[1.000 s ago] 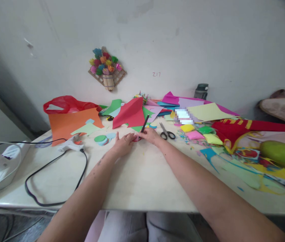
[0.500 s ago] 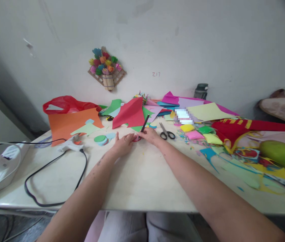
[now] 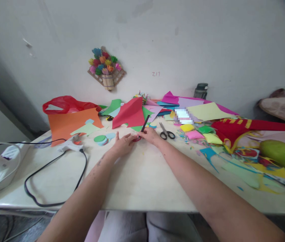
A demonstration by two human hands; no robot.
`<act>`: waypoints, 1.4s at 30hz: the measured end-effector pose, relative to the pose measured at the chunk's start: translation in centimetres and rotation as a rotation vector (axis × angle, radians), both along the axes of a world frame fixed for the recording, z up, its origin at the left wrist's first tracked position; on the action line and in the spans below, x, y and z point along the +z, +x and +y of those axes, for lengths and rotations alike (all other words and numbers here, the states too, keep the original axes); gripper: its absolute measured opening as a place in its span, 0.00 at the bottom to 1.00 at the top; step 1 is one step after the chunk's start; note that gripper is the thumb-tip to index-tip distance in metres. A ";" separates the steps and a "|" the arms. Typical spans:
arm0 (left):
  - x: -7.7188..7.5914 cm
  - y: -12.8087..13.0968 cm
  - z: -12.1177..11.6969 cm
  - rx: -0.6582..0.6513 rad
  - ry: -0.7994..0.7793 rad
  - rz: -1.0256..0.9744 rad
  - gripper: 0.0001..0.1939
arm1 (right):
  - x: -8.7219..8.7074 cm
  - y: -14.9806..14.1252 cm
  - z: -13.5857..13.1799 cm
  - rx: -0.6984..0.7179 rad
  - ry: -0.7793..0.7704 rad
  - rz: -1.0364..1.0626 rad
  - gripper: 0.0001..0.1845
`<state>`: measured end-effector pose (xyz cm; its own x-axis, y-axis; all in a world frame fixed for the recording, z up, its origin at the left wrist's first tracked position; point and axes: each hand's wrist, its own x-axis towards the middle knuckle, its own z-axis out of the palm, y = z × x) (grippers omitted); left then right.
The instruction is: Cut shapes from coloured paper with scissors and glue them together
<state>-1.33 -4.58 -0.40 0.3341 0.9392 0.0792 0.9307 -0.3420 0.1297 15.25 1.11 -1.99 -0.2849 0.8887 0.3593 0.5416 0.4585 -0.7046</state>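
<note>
My right hand point(image 3: 150, 135) grips a slim black pen point(image 3: 146, 122), which tilts up and to the right. Its lower end is hidden by my fingers. Close beside it, my left hand point(image 3: 125, 144) lies with fingers stretched out and thumb raised, its fingertips on a small reddish-pink piece point(image 3: 137, 138) on the table. Most of that piece is covered, so its shape is unclear. Left of my left hand are a stack of green and pale blue paper circles point(image 3: 101, 139). Black-handled scissors point(image 3: 167, 131) lie to the right of my right hand, blades pointing away.
A white glue gun point(image 3: 71, 144) with a looping black cord lies left. Behind are orange paper point(image 3: 74, 124), red paper point(image 3: 131, 114) and a red plastic bag point(image 3: 68, 104). Bright clay packets point(image 3: 194, 134), paper scraps and a green mango-like fruit point(image 3: 281, 153) fill the right side.
Hardly anything differs. My hands shift very slightly around the reddish piece, and the pen keeps nearly the same tilt.
</note>
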 end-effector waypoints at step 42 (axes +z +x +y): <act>0.4 -0.1 -0.1 -0.015 -0.039 -0.024 0.21 | -1.1 0.1 1.0 -0.002 0.000 0.109 0.15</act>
<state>-1.43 -4.67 0.01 0.3468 0.9366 0.0508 0.9218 -0.3503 0.1658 15.31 2.10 -3.13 -0.2422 0.8892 0.3882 0.4629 0.4575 -0.7592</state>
